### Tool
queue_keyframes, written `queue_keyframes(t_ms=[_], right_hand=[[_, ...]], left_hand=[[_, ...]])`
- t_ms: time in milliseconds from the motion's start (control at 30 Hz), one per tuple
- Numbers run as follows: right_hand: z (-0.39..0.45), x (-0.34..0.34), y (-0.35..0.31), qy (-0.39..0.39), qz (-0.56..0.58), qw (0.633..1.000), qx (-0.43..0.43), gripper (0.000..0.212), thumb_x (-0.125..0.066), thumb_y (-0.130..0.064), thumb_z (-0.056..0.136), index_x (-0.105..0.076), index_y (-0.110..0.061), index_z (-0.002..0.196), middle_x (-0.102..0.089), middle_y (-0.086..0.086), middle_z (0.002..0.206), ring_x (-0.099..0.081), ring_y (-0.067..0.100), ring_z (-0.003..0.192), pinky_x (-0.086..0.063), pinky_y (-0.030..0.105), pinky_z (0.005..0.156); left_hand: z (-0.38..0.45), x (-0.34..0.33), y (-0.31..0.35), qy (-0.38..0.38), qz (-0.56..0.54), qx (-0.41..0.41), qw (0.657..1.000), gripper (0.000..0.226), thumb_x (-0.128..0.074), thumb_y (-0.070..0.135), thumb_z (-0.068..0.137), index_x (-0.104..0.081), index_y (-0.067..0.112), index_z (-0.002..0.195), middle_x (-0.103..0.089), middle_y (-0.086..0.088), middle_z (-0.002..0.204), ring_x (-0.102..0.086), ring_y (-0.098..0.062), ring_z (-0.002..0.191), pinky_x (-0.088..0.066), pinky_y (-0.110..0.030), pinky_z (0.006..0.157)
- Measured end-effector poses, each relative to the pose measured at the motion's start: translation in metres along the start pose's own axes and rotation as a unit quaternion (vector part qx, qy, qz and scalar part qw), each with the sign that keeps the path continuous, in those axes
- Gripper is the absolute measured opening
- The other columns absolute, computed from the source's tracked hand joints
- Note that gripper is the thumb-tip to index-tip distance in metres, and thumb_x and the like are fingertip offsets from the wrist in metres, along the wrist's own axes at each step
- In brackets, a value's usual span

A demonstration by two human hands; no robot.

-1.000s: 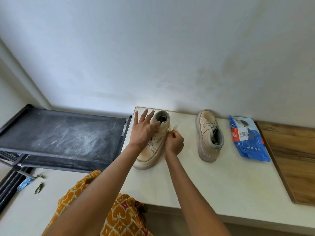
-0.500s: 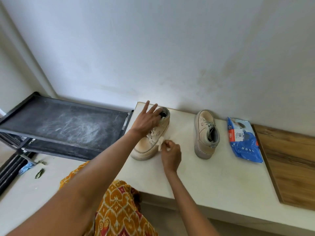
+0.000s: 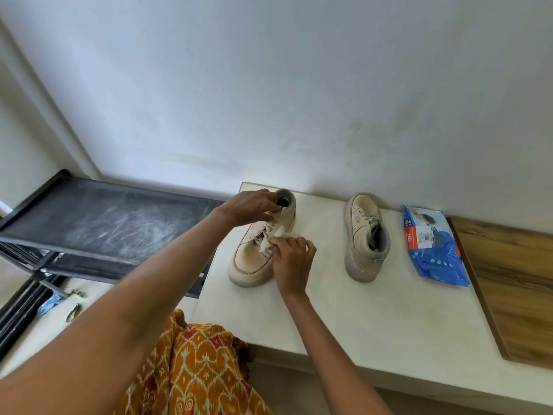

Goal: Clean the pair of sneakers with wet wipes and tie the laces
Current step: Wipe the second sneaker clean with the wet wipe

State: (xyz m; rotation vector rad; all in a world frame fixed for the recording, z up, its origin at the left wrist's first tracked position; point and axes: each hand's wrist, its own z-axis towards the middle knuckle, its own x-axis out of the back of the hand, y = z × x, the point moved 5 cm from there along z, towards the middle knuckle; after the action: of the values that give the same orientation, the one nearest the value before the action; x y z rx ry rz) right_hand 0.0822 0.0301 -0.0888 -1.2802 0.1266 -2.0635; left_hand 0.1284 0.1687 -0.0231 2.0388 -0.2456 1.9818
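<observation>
White wet wipe point(image 3: 270, 239) — limp, damp, likely to bunch — is being pinched by the right hand point(image 3: 291, 259) against the laces of the left sneaker point(image 3: 260, 250). Left hand point(image 3: 251, 206) is gripping that shoe's collar, steadying it; the stiff heel looks the best hold. Long axis is running 1 to 7 o'clock, toe toward 7. Second sneaker point(image 3: 366, 238) is standing well apart at 3 o'clock on the pale counter point(image 3: 344, 319), beside the blue wipes pack point(image 3: 434, 247).
</observation>
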Motion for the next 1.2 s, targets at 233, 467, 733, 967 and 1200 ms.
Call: queue_keyframes(t_ms=[233, 467, 733, 967, 1200], right_hand=[[0.025, 0.021, 0.007, 0.006, 0.030, 0.998, -0.054, 0.010, -0.061, -0.024, 0.080, -0.070, -0.022, 0.081, -0.069, -0.001, 0.075, -0.059, 0.025, 0.077, -0.034, 0.036, 0.079], [0.046, 0.004, -0.020, -0.065, 0.020, 0.997, 0.017, 0.017, -0.050, -0.023, 0.083, -0.065, -0.026, 0.075, -0.063, -0.004, 0.064, -0.057, 0.023, 0.073, -0.032, 0.036, 0.083], [0.003, 0.012, 0.018, -0.140, 0.027, 0.990, 0.003, 0.017, -0.059, -0.015, 0.084, -0.071, -0.027, 0.090, -0.069, -0.004, 0.080, -0.058, 0.020, 0.086, -0.030, 0.036, 0.085], [0.072, -0.010, 0.016, -0.198, 0.132, 0.959, -0.152, 0.022, -0.051, -0.021, 0.093, -0.069, -0.022, 0.106, -0.069, 0.003, 0.107, -0.055, 0.028, 0.108, -0.036, 0.035, 0.087], [0.069, -0.035, 0.014, -0.263, 0.099, 0.951, -0.127, 0.021, -0.057, -0.031, 0.089, -0.074, -0.021, 0.095, -0.072, 0.008, 0.098, -0.059, 0.032, 0.099, -0.042, 0.038, 0.079]], left_hand=[[-0.032, 0.000, -0.002, 0.110, -0.093, 0.117, 0.983, 0.022, -0.065, 0.026, 0.086, -0.070, 0.009, 0.100, -0.057, -0.001, 0.118, -0.051, -0.026, 0.101, -0.041, -0.032, 0.067], [-0.066, -0.015, -0.008, 0.190, -0.117, 0.193, 0.956, 0.029, -0.062, 0.024, 0.089, -0.066, 0.009, 0.113, -0.063, -0.012, 0.107, -0.057, -0.032, 0.099, -0.052, -0.045, 0.067], [-0.072, -0.016, -0.015, 0.135, -0.035, 0.111, 0.984, 0.052, -0.054, -0.006, 0.088, -0.048, 0.011, 0.137, -0.054, -0.011, 0.132, -0.058, -0.035, 0.107, -0.055, -0.046, 0.071], [-0.066, -0.010, -0.019, 0.132, -0.059, 0.099, 0.985, 0.038, -0.062, 0.011, 0.088, -0.059, 0.016, 0.126, -0.060, -0.008, 0.115, -0.062, -0.028, 0.093, -0.054, -0.042, 0.068], [-0.066, -0.016, -0.023, 0.138, -0.051, 0.096, 0.984, 0.026, -0.066, 0.014, 0.085, -0.065, 0.013, 0.111, -0.059, -0.006, 0.104, -0.061, -0.027, 0.084, -0.055, -0.044, 0.061]])
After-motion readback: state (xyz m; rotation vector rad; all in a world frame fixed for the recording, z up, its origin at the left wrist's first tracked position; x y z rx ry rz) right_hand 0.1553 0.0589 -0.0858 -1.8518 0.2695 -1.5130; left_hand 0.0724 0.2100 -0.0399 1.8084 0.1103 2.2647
